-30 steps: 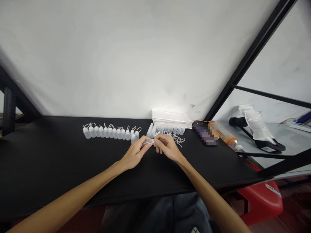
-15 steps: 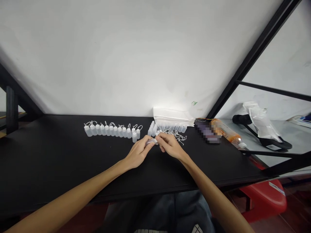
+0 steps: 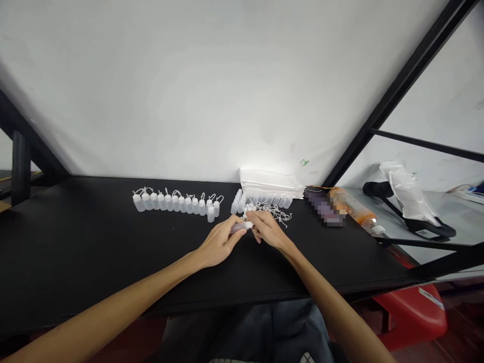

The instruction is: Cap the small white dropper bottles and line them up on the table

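Now more of the white cap shows beside the curled right hand, its grip unclear, suggesting work at the cap, while the left hand grips the plastic bottle over the tabletop.

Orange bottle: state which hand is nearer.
Right. The right hand is left of the orange bottle, apart from it; the left hand is farther left, beyond the right hand.

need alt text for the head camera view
A person's left hand holds a small translucent squeeze bottle sideways, the right hand at its white cap. On the black table beyond, capped bottles stand left; loose tubed caps lie right.
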A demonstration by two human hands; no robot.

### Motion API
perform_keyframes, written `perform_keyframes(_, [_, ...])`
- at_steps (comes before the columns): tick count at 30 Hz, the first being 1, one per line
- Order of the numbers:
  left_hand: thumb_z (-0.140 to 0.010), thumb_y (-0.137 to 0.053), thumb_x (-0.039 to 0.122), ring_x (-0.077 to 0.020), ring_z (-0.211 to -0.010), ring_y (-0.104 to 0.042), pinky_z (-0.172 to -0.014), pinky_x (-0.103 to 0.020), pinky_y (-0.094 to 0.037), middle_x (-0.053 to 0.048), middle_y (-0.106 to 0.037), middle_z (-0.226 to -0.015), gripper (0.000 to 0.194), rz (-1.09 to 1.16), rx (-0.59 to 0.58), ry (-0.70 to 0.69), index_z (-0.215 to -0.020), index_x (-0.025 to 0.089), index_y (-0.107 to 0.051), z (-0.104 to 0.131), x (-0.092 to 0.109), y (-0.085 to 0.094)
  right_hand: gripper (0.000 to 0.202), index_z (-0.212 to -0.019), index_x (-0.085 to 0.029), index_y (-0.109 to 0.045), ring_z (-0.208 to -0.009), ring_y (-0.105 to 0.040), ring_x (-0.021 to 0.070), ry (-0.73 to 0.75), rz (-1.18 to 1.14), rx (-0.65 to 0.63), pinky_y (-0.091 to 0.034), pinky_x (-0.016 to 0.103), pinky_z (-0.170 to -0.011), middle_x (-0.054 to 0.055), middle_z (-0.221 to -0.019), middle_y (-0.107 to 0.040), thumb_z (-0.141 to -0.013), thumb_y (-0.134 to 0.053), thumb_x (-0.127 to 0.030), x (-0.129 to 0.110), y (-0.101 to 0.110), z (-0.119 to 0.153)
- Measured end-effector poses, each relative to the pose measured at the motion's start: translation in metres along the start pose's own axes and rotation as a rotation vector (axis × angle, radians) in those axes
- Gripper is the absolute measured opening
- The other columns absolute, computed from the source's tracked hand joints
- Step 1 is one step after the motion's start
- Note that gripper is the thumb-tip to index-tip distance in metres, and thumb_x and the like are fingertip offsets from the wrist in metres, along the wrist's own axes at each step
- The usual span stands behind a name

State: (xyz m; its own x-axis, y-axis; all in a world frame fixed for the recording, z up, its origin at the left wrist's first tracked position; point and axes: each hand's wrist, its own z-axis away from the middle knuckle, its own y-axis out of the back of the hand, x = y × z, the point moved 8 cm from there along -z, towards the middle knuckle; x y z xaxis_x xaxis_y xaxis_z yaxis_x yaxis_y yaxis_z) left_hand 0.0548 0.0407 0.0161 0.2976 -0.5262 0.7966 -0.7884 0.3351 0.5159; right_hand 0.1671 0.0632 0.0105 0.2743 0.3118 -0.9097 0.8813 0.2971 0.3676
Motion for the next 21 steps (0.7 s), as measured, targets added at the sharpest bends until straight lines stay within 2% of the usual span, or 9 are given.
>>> perform_keyframes(3, [-0.096, -0.044, 0.04, -0.0081, -0.051, -0.042, -0.047, -0.021, -0.031, 0.003, -0.048, -0.072, 0.022, 0.319, -0.036, 0.093, -0.099, 0.019, -0.049, -0.003, -0.008, -0.002, 0.048, -0.064, -0.017, -0.048, -0.033, -0.037, 0.0068, -0.022, -0.173, 0.063, -0.037, 0.021, -0.039, -0.008, -0.044, -0.036, -0.094, -0.041, -0.054, 0.001, 0.005, -0.001])
perform_keyframes(5, [-0.095, -0.046, 0.042, -0.0053, -0.045, -0.041, -0.041, -0.019, -0.027, 0.003, -0.05, -0.076, 0.023, 0.538, -0.003, 0.166, -0.097, 0.019, -0.048, -0.006, -0.014, 0.001, 0.051, -0.068, -0.015, -0.055, -0.034, -0.039, 0.0068, -0.003, -0.232, 0.118, -0.039, 0.021, -0.038, -0.006, -0.047, -0.041, -0.093, -0.04, -0.056, -0.003, 0.011, -0.002])
perform_keyframes(7, [-0.093, -0.05, 0.041, -0.0059, -0.047, -0.047, -0.04, -0.018, -0.03, 0.001, -0.053, -0.083, 0.023, 0.693, 0.048, 0.207, -0.095, 0.018, -0.049, -0.008, -0.018, 0.007, 0.049, -0.073, -0.013, -0.059, -0.035, -0.044, 0.0065, 0.02, -0.217, 0.153, -0.038, 0.019, -0.038, -0.005, -0.05, -0.046, -0.094, -0.04, -0.054, -0.006, 0.015, -0.002])
perform_keyframes(9, [-0.092, -0.054, 0.039, -0.0098, -0.054, -0.055, -0.042, -0.02, -0.038, -0.002, -0.056, -0.087, 0.022, 0.812, 0.075, 0.228, -0.094, 0.017, -0.05, -0.01, -0.02, 0.01, 0.042, -0.082, -0.013, -0.061, -0.036, -0.048, 0.0062, 0.014, -0.176, 0.126, -0.038, 0.018, -0.036, -0.003, -0.057, -0.052, -0.094, -0.044, -0.05, -0.005, 0.012, -0.003])
perform_keyframes(12, [-0.09, -0.057, 0.036, -0.0159, -0.066, -0.062, -0.045, -0.023, -0.045, -0.005, -0.058, -0.091, 0.02, 0.932, 0.076, 0.242, -0.091, 0.016, -0.052, -0.01, -0.019, 0.011, 0.035, -0.096, -0.014, -0.061, -0.041, -0.056, 0.0078, -0.041, -0.154, 0.006, -0.041, 0.017, -0.036, 0.0, -0.07, -0.059, -0.092, -0.05, -0.047, 0.001, -0.001, -0.004])
perform_keyframes(15, [-0.09, -0.058, 0.032, -0.0162, -0.068, -0.061, -0.045, -0.022, -0.044, -0.006, -0.058, -0.092, 0.017, 0.999, 0.073, 0.238, -0.09, 0.015, -0.053, -0.01, -0.017, 0.011, 0.034, -0.095, -0.014, -0.062, -0.048, -0.061, 0.0094, -0.056, -0.203, -0.086, -0.045, 0.017, -0.038, 0.004, -0.078, -0.064, -0.091, -0.052, -0.046, 0.002, -0.012, -0.004])
perform_keyframes(21, [-0.091, -0.058, 0.029, -0.0151, -0.071, -0.059, -0.046, -0.021, -0.043, -0.007, -0.059, -0.093, 0.014, 1.056, 0.06, 0.217, -0.09, 0.015, -0.054, -0.01, -0.013, 0.011, 0.028, -0.093, -0.014, -0.063, -0.052, -0.062, 0.0088, -0.014, -0.271, -0.123, -0.047, 0.017, -0.04, 0.005, -0.086, -0.066, -0.086, -0.062, -0.041, -0.005, -0.016, -0.002])
